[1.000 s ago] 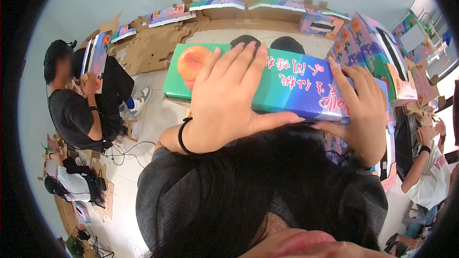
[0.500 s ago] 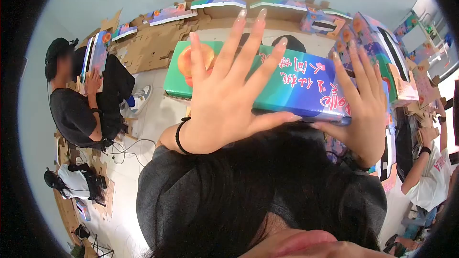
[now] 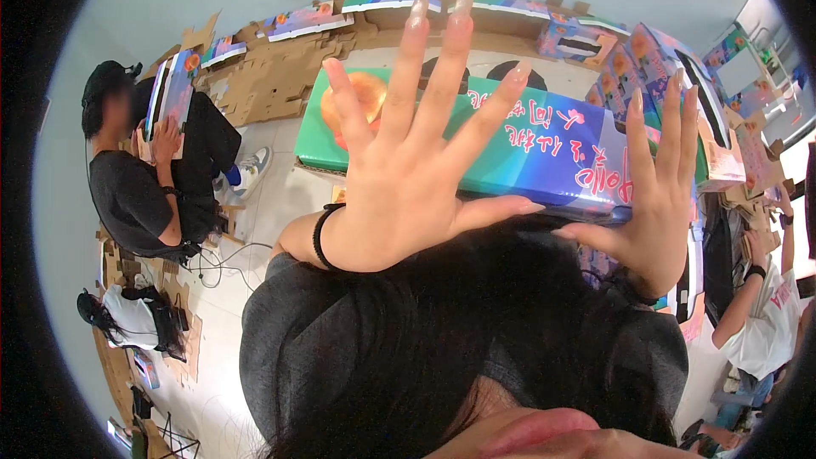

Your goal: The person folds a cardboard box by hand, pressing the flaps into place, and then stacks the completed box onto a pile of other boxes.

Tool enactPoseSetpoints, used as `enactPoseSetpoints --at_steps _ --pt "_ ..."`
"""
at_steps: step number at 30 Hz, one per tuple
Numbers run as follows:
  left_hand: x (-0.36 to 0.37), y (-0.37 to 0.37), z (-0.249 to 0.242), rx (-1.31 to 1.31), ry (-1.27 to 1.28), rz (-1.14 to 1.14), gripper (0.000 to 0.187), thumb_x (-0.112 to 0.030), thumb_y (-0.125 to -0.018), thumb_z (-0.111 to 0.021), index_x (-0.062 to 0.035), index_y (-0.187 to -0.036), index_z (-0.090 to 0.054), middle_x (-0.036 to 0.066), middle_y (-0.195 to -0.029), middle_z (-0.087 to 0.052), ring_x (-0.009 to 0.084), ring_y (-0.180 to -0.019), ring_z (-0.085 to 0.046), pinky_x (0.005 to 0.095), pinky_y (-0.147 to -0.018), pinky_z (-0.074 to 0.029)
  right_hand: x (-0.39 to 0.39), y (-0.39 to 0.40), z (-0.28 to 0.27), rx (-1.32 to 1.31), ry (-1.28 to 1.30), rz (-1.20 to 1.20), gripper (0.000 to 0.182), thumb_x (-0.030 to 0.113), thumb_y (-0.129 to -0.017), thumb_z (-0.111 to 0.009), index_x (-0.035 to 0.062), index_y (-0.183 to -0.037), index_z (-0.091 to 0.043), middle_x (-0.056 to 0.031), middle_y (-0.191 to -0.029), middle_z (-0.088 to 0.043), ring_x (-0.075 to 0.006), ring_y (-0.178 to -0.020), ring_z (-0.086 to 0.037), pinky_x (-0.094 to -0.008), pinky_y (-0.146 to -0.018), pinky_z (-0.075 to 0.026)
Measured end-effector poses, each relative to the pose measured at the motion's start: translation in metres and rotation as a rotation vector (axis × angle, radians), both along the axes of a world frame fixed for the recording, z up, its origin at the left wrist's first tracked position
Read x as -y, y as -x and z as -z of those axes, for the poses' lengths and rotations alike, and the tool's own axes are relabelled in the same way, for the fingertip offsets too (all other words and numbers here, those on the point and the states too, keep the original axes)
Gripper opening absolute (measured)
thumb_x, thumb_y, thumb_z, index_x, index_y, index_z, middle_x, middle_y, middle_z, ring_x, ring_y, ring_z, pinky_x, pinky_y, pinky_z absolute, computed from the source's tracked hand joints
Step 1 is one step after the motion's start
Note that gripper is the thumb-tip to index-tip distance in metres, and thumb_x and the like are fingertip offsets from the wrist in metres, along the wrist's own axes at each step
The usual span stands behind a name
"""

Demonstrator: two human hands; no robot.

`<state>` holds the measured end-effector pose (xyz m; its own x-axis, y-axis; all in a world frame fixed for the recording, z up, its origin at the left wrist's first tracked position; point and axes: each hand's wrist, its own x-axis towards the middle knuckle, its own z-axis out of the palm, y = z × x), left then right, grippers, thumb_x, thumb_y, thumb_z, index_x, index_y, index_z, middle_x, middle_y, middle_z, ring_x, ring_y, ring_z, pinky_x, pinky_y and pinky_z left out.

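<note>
A long printed box, green at one end and blue at the other with a peach picture (image 3: 527, 153), lies across in front of my body. My left hand (image 3: 408, 144) is raised over its green part, back of the hand toward the camera, fingers spread and holding nothing. Over the blue end is my right hand (image 3: 659, 191), upright with its fingers apart and nothing in it. Both thumbs point toward each other near the box's lower edge. Whether either hand touches the box I cannot tell.
A person in black (image 3: 132, 195) sits at the left with a printed box (image 3: 172, 93). Stacked printed boxes (image 3: 671, 68) stand at the right, near another person in white (image 3: 769, 314). Flattened cardboard (image 3: 263, 89) lies on the floor, and cables (image 3: 225, 263) trail at the left.
My left hand has risen slightly. The fingers of my right hand have straightened upward and shifted a little to the right. The box appears slightly farther right.
</note>
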<state>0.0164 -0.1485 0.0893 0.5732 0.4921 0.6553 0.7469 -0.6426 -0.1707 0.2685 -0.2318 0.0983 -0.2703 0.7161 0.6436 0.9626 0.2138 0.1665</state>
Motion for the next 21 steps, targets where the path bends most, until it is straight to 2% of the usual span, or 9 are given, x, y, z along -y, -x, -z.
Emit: enactPoseSetpoints --at_steps 6,12,15,18,19,21 --pt "0.000 0.000 0.000 -0.002 0.002 0.003 0.097 -0.089 -0.075 -0.048 -0.0270 -0.149 -0.054 0.024 -0.166 -0.023 0.0446 -0.155 -0.015 0.0698 -0.115 0.009 0.000 0.001 -0.002 0.007 0.020 0.007 0.127 0.084 -0.060 -0.070 0.0058 -0.155 -0.040 -0.0292 -0.163 -0.024 -0.0515 -0.152 -0.017 -0.0641 -0.118 -0.022" --pt "0.001 -0.001 0.000 0.016 0.003 0.002 0.099 -0.089 -0.072 -0.052 -0.0267 -0.149 -0.054 0.024 -0.166 -0.022 0.0446 -0.155 -0.015 0.0706 -0.115 0.007 0.002 0.002 -0.006 -0.001 0.059 0.018 0.119 0.081 -0.062 -0.071 0.0069 -0.152 -0.046 -0.0272 -0.162 -0.030 -0.0485 -0.151 -0.022 -0.0632 -0.117 -0.023" --pt "-0.012 -0.004 -0.005 0.086 -0.043 0.063 0.093 -0.082 -0.078 -0.057 -0.0200 -0.148 -0.055 0.027 -0.163 -0.027 0.0454 -0.153 -0.021 0.0690 -0.117 0.001 -0.010 -0.001 -0.011 0.030 -0.023 -0.045 0.102 0.075 -0.068 -0.073 0.0075 -0.142 -0.059 -0.0250 -0.153 -0.046 -0.0466 -0.145 -0.036 -0.0595 -0.116 -0.029" --pt "-0.075 0.001 -0.006 0.459 -0.472 0.456 0.081 -0.069 -0.084 -0.064 -0.0126 -0.142 -0.055 0.029 -0.158 -0.035 0.0459 -0.149 -0.030 0.0650 -0.119 -0.008 -0.037 -0.026 -0.005 0.182 -0.406 -0.152 0.080 0.063 -0.071 -0.079 0.0112 -0.131 -0.067 -0.0167 -0.144 -0.057 -0.0389 -0.137 -0.050 -0.0559 -0.114 -0.036" --pt "-0.091 -0.003 -0.013 0.533 -0.658 0.587 0.072 -0.057 -0.087 -0.066 -0.0083 -0.137 -0.055 0.030 -0.151 -0.044 0.0454 -0.144 -0.037 0.0612 -0.120 -0.014 -0.049 -0.030 -0.002 0.178 -0.466 -0.165 0.068 0.056 -0.074 -0.079 0.0111 -0.125 -0.070 -0.0127 -0.135 -0.064 -0.0351 -0.131 -0.056 -0.0550 -0.111 -0.040" --pt "-0.094 -0.007 -0.012 0.499 -0.659 0.584 0.070 -0.058 -0.087 -0.066 -0.0103 -0.137 -0.056 0.029 -0.152 -0.044 0.0465 -0.145 -0.036 0.0613 -0.120 -0.013 -0.072 -0.024 -0.001 0.131 -0.338 -0.172 0.069 0.056 -0.075 -0.078 0.0117 -0.127 -0.069 -0.0129 -0.139 -0.062 -0.0354 -0.134 -0.053 -0.0554 -0.112 -0.038"
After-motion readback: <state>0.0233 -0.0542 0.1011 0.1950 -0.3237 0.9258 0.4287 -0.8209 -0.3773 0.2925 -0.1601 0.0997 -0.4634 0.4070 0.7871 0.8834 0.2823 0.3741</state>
